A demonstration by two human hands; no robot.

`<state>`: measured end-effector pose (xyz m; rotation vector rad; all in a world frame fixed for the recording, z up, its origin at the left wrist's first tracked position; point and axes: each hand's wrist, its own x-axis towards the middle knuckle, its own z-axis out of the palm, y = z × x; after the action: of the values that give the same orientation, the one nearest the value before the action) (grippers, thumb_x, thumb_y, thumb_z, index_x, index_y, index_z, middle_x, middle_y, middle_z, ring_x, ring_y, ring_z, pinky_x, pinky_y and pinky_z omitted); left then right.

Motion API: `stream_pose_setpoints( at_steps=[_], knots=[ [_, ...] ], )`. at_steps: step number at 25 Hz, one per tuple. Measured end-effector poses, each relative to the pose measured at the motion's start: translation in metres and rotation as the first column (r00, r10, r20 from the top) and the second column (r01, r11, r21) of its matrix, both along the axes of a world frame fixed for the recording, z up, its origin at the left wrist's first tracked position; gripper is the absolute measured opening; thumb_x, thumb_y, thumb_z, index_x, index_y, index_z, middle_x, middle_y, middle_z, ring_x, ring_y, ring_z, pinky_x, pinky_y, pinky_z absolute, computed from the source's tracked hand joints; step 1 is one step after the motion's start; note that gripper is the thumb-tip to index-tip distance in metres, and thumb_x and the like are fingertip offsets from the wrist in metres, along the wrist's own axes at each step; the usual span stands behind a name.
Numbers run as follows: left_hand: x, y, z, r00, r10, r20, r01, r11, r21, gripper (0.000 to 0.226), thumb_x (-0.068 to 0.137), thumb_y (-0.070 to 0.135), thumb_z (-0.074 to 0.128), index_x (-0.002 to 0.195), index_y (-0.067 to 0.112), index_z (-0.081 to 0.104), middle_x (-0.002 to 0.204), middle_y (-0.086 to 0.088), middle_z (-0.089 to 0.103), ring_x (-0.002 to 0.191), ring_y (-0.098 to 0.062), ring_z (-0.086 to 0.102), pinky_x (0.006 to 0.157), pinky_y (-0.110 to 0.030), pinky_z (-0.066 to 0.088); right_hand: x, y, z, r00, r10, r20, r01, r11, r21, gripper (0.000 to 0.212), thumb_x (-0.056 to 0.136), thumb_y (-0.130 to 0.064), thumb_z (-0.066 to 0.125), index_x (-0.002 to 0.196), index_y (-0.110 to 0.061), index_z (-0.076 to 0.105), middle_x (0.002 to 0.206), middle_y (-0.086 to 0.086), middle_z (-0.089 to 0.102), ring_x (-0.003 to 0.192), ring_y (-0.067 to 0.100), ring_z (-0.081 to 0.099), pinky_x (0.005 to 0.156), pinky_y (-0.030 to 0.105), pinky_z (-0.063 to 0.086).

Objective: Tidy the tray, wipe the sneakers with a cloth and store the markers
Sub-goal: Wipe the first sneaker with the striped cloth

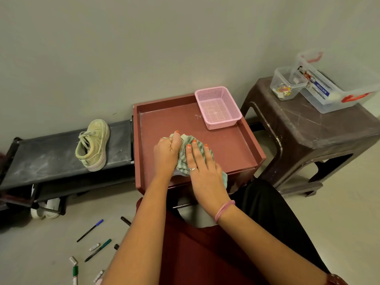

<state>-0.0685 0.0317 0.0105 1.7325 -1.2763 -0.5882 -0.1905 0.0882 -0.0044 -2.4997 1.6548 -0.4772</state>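
Cloth (186,159): a green-and-white striped towel, crumpled, lying on the floor of the tray (236,147) near its front edge, one corner trailing over that edge. The left hand (167,152) grips the cloth's left portion with its fingers curled round a bunched fold. The right hand (202,167) presses flat on the cloth, its fingers straight and slightly apart.

Tray: dark red, square, with a low raised rim. A pink mesh basket (218,108) stands in its far right corner; faint pale scuffs mark the tray floor just left of the basket.

Sneaker (93,145): pale, laced, visibly soiled, resting on a dark low shelf (51,159) left of the tray. A white shoe (45,209) sits partly hidden beneath the shelf.

Markers (90,230): several lie scattered on the pale floor at lower left, with blue, green and black caps among them.

Right of the tray stands a brown plastic stool (308,128) carrying two clear lidless containers (329,87), the smaller holding colourful small items. A plain light wall closes the scene behind.
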Motion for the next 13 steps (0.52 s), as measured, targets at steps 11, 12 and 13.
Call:
stream_pose_setpoints(
  at_steps=[11, 12, 13],
  knots=[
    [0.015, 0.035, 0.005, 0.867, -0.483, -0.122, 0.498, 0.832, 0.244, 0.027, 0.100, 0.015, 0.047, 0.088, 0.029, 0.066, 0.099, 0.005, 0.057, 0.102, -0.012, 0.048, 0.094, -0.024, 0.041, -0.016, -0.044, 0.017, 0.982, -0.057, 0.180, -0.023, 0.909, 0.416, 0.072, 0.087, -0.005, 0.050, 0.150, -0.022, 0.020, 0.152, 0.001, 0.031, 0.132, 0.028, 0.037, 0.107, 0.044, 0.035],
    [0.012, 0.037, -0.003, 0.862, -0.504, -0.044, 0.498, 0.831, 0.249, 0.024, 0.100, 0.014, 0.048, 0.093, 0.026, 0.067, 0.098, 0.008, 0.056, 0.105, -0.014, 0.048, 0.097, -0.026, 0.039, -0.019, -0.048, 0.017, 0.970, -0.066, 0.232, -0.058, 0.869, 0.491, 0.070, 0.087, -0.002, 0.048, 0.149, -0.021, 0.022, 0.151, 0.003, 0.033, 0.132, 0.028, 0.038, 0.108, 0.040, 0.033],
    [0.009, 0.039, -0.005, 0.876, -0.482, -0.013, 0.472, 0.852, 0.228, 0.022, 0.099, 0.012, 0.048, 0.099, 0.020, 0.069, 0.096, 0.012, 0.054, 0.106, -0.015, 0.048, 0.099, -0.027, 0.038, -0.020, -0.045, 0.015, 0.957, -0.070, 0.281, -0.087, 0.855, 0.511, 0.070, 0.087, -0.001, 0.048, 0.149, -0.020, 0.023, 0.151, 0.004, 0.032, 0.134, 0.026, 0.037, 0.110, 0.036, 0.031]
  ],
)
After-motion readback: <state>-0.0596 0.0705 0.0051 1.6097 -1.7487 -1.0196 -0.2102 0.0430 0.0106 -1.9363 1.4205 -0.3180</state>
